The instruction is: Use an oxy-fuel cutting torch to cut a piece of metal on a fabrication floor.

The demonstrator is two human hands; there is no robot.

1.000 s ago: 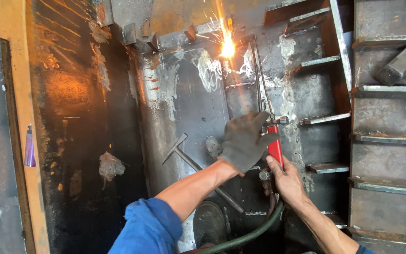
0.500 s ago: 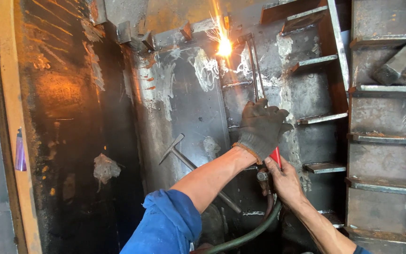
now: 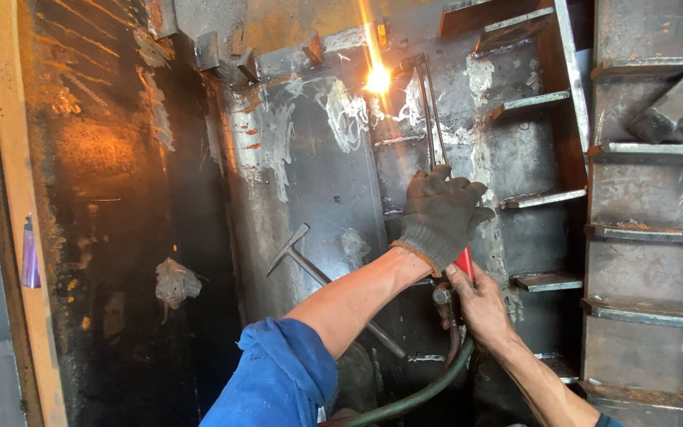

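Torch (image 3: 436, 119), one, two hands (image 3: 456, 253), maybe two hoses (image 3: 416, 395)

At the right of the frame, rusty grey steel shelf plates (image 3: 648, 153) welded into the dark wall carry a grey rectangular metal block (image 3: 673, 103) lying tilted at upper right.

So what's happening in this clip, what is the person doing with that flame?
A person is working a cutting torch against a dark steel wall. The gloved left hand grips the torch's thin tubes, while the bare right hand holds the red handle below it, where a green hose runs in. The flame burns bright at the tip, high on the plate, throwing a streak of sparks upward. A hammer leans against the wall lower down, untouched.
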